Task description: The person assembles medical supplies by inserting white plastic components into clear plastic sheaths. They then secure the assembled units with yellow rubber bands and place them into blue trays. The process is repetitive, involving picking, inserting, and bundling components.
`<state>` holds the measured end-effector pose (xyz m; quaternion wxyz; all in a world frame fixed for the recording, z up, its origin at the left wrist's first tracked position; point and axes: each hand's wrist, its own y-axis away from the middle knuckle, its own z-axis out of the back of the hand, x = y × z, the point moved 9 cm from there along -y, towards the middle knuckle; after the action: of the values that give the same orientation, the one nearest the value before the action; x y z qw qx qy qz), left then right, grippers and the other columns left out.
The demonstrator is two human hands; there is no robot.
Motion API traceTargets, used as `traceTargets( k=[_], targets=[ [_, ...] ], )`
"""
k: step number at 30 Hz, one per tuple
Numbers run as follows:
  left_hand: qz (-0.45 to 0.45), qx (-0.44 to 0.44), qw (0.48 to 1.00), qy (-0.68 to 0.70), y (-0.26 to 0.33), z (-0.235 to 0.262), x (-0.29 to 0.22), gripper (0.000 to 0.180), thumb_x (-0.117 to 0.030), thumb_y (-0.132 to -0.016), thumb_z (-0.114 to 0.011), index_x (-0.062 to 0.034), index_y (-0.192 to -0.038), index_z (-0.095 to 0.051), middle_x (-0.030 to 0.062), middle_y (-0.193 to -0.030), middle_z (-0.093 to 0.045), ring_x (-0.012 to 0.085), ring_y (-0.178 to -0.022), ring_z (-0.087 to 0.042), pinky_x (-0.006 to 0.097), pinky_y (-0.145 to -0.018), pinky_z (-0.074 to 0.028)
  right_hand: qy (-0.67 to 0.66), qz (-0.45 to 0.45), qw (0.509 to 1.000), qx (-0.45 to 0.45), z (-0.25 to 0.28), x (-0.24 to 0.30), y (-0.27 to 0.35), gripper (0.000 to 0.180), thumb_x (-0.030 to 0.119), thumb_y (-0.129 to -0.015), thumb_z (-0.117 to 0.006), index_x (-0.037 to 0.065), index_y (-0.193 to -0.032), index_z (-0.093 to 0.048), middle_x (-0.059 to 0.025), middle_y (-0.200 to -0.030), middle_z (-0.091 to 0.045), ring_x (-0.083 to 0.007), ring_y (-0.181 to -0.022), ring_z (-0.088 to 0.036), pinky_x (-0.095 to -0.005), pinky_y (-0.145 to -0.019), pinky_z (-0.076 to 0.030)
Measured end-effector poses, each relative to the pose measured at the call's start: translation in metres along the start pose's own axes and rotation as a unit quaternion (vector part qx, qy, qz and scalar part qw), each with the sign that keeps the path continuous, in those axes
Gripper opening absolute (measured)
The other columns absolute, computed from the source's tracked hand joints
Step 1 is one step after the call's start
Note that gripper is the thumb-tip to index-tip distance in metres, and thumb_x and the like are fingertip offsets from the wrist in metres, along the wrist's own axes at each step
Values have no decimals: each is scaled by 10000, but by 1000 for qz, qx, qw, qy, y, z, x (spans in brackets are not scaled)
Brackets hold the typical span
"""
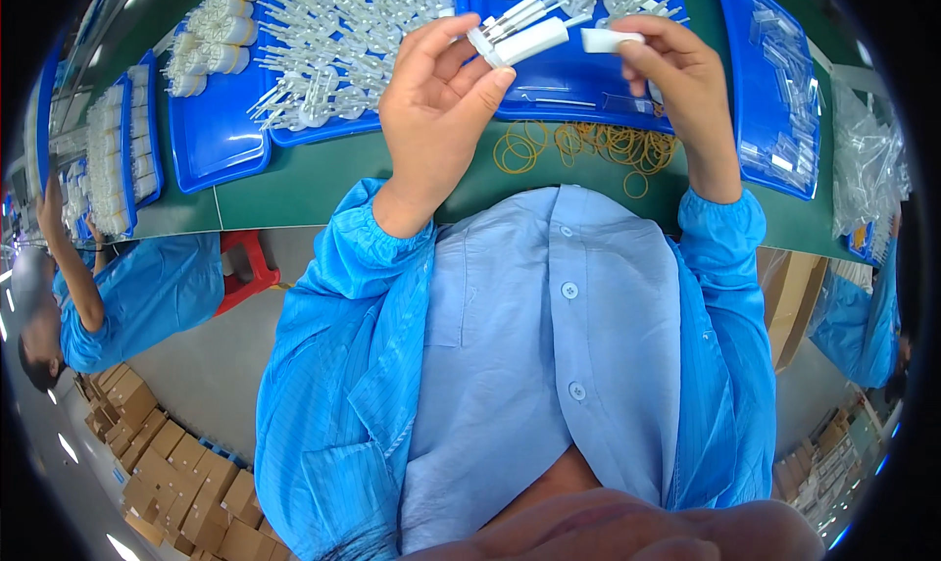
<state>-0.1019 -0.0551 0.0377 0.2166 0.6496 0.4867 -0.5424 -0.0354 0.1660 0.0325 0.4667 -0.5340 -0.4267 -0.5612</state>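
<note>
Head view, upper centre: the left hand is clamping, thumb against fingers, on a white assembly with a round translucent plastic end, thin rods and a thick white tube. The right hand is pinching a short white block-like piece between thumb and fingers. In the frame the piece is sitting just beside the tube's far end, a small gap showing; contact not seen.

Step in hand: judging by the pose, parts are being handled one against the other, midway through a unit. Next move is probably calling for a steady left hold and careful lining-up from the right; loose rods could be slipping.

Surface: a green tabletop is running across the upper frame. A blue plastic tray is lying behind the hands, holding more white parts. Upper left, another blue tray is holding a dense heap of white stick-like assemblies; far upper right, a third is carrying clear thin strips. Yellow rubber bands are lying below the centre tray.

Room: left edge, a co-worker in a blue smock is sitting near a red stool. Lower left, brown cardboard boxes are stacking up on grey floor.
</note>
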Motion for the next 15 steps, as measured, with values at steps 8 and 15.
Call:
traceTargets(
  k=[8, 15],
  targets=[
    [-101, 82, 990, -55, -1, -24, -11, 451, 169, -828, -636, 83, -1257, -528, 135, -1330, -427, 293, -1252, -527, 424, -1055, -490, -201, 78, 976, -5, 22, 20, 20, 210, 83, -944, -630, -16, -1123, -677, -157, -1081, -679, -143, -815, -662, -231, -750, -549],
    [-86, 101, 986, -99, 3, -33, -12, 454, 170, -813, -659, 77, -1248, -568, 138, -1297, -452, 284, -1198, -565, 404, -1015, -534, -148, 75, 985, -57, 36, 17, 24, 194, 94, -948, -616, -8, -1102, -675, -184, -1210, -641, -201, -1010, -663, -284, -882, -555]
  ],
)
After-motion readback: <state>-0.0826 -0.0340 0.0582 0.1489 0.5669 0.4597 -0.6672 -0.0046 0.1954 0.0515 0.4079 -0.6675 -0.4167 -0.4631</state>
